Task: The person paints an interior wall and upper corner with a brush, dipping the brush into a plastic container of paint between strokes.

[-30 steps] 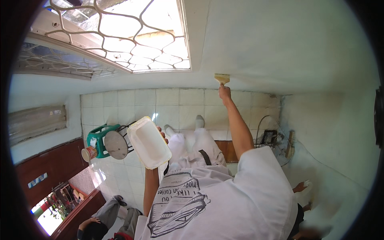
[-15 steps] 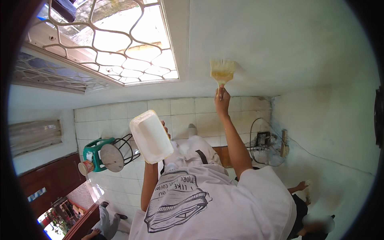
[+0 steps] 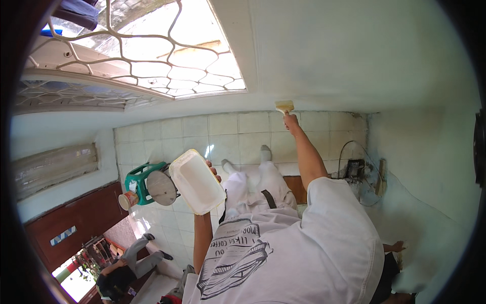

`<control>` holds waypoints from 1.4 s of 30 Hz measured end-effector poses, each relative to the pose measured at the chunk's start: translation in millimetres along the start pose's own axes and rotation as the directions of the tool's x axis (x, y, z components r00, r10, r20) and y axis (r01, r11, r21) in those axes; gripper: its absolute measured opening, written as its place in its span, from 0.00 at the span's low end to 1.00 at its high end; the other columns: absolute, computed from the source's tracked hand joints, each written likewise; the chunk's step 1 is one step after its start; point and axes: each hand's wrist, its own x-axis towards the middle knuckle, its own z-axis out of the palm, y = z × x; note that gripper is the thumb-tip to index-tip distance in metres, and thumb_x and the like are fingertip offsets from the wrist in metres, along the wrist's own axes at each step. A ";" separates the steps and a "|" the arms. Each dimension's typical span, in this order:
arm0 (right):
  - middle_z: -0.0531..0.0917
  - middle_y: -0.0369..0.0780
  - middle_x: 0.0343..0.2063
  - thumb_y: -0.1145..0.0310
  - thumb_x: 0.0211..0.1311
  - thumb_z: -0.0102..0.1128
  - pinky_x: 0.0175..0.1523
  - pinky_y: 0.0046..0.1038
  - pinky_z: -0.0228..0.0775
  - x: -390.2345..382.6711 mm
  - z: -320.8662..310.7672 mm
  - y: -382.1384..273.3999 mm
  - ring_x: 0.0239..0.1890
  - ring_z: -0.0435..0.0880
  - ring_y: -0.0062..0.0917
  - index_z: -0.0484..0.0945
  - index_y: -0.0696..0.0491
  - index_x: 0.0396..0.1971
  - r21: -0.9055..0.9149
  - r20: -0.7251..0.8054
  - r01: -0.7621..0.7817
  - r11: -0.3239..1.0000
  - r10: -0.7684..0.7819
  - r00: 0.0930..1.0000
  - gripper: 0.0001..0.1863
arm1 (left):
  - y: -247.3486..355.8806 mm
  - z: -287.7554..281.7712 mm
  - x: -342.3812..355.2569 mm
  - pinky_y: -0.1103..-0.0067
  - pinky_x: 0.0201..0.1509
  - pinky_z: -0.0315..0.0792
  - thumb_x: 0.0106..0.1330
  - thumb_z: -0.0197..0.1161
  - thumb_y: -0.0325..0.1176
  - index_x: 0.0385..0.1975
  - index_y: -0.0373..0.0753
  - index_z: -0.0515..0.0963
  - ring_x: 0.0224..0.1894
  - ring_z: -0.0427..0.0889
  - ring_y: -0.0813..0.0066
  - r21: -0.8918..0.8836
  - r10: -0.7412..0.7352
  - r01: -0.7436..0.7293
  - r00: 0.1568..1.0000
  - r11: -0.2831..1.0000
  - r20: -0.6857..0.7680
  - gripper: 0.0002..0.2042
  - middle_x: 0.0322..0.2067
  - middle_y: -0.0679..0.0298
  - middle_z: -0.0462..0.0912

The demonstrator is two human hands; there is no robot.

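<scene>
My right hand is closed round the handle of a wide, pale-bristled paintbrush. With the arm stretched forward, the brush is at the low part of the pale wall, just above the tiled floor; whether the bristles touch the wall is hard to tell. A white rectangular tray with a yellowish rim is tilted at my left side. My left hand grips its edge from behind, fingers partly hidden by it. The tray's inside is coated white.
A window with a curved metal grille opens at upper left. Left of the tray stand a green plastic stool, a round-topped stool and a small tub. A cable loops at right. Other people are at lower left and lower right.
My right hand has brought the brush down the wall, nearer the floor. The view has shifted, so the window and stools appear farther right. My left hand still holds the tray.
</scene>
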 end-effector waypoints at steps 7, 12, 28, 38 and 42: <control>0.73 0.34 0.13 0.53 0.74 0.50 0.22 0.27 0.62 -88.8 -42.7 -84.8 0.14 0.70 0.19 0.76 0.55 0.24 0.210 0.089 0.199 0.957 -0.221 0.971 0.23 | 7.1 -18.3 24.7 0.57 0.68 0.63 0.66 0.67 0.46 0.66 0.36 0.62 0.63 0.68 0.55 0.075 -0.044 0.042 0.999 0.996 0.025 0.34 0.60 0.52 0.67; 0.70 0.32 0.10 0.54 0.75 0.49 0.18 0.25 0.58 -224.8 -125.4 -202.1 0.11 0.65 0.18 0.75 0.54 0.24 0.284 0.127 0.352 0.892 -0.399 0.908 0.22 | -5.0 -10.0 58.4 0.57 0.65 0.66 0.68 0.64 0.46 0.66 0.36 0.63 0.61 0.69 0.55 0.172 -0.015 -0.004 0.994 0.985 0.107 0.32 0.59 0.51 0.68; 0.67 0.31 0.10 0.35 0.74 0.39 0.17 0.22 0.58 -184.8 -88.8 -150.3 0.11 0.63 0.16 0.69 0.48 0.24 0.188 -0.020 0.627 0.756 -0.635 0.772 0.31 | -24.1 -1.1 81.3 0.57 0.66 0.63 0.70 0.60 0.49 0.69 0.41 0.61 0.63 0.67 0.56 0.013 -0.034 0.032 0.969 0.999 0.246 0.32 0.64 0.52 0.64; 0.69 0.32 0.12 0.54 0.74 0.47 0.24 0.27 0.58 -180.9 -90.0 -163.4 0.15 0.65 0.19 0.70 0.49 0.17 0.206 0.113 0.275 0.939 -0.302 0.947 0.23 | -9.0 20.6 57.8 0.58 0.66 0.63 0.70 0.61 0.48 0.69 0.43 0.63 0.63 0.67 0.56 0.049 0.053 -0.066 0.971 0.997 0.232 0.31 0.63 0.53 0.65; 0.67 0.30 0.13 0.55 0.77 0.48 0.20 0.22 0.51 -307.9 -141.4 -269.8 0.13 0.62 0.15 0.73 0.52 0.26 0.321 0.161 0.498 0.806 -0.564 0.810 0.20 | -5.9 27.7 65.3 0.58 0.66 0.64 0.70 0.61 0.47 0.67 0.45 0.65 0.62 0.67 0.56 0.088 0.006 -0.033 0.958 0.996 0.288 0.29 0.62 0.53 0.65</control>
